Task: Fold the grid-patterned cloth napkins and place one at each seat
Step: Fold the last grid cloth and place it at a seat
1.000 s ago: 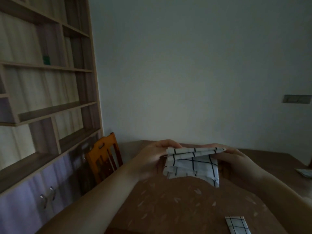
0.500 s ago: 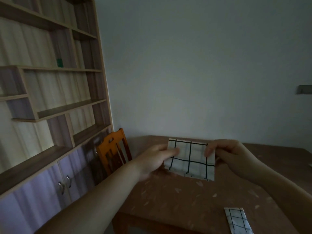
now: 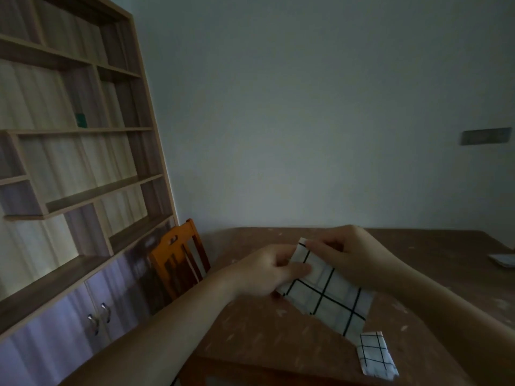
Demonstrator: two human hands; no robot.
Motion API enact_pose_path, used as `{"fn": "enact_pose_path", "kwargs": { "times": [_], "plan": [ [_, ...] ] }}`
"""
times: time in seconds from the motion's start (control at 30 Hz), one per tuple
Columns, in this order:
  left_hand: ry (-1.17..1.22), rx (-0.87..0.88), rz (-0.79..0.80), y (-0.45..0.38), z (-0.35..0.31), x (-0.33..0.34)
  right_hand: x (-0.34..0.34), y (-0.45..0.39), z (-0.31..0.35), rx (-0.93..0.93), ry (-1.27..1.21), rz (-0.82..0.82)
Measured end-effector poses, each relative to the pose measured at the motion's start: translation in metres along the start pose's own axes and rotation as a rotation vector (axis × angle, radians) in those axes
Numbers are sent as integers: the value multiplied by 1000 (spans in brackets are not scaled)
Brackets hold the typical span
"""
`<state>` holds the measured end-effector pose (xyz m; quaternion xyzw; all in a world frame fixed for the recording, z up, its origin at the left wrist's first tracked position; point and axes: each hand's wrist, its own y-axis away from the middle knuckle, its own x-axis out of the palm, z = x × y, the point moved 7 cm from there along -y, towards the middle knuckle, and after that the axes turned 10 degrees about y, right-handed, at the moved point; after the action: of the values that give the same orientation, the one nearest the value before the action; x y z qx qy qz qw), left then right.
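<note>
since half a second ago, the held napkin (image 3: 328, 296) has been lowered from upright between the hands to a slanted lie, its near right corner now close over a second folded napkin (image 3: 376, 355) that rests near the worktop's (image 3: 250, 338) near edge. its far left corner is pinched by the right hand (image 3: 345, 253), fingers curled over the cloth. the left edge is held by the left hand (image 3: 267, 271), thumb laid across the top of the fabric. whether the napkin touches the worktop cannot be told. a third pale folded piece (image 3: 504, 259) is seen at the far right edge. an orange chair (image 3: 178, 254) is set at the left side, beside a wooden shelf unit (image 3: 78, 151).
</note>
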<state>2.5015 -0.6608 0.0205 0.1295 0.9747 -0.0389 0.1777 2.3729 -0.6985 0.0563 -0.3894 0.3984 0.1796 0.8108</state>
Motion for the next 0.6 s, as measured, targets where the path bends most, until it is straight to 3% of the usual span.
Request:
{"fn": "enact_pose_path", "kwargs": {
  "times": [0.23,0.4,0.5,0.6],
  "plan": [
    [-157,68,52,-4,-9,12,-10,5,-12,25,17,15],
    [-165,56,70,-7,-14,15,-19,5,-7,-14,37,-62],
    [-101,76,-68,-11,-17,13,-23,5,-8,-16,49,-85],
    [-92,220,-213,-14,-24,16,-27,6,-16,37,38,-125]
  ]
}}
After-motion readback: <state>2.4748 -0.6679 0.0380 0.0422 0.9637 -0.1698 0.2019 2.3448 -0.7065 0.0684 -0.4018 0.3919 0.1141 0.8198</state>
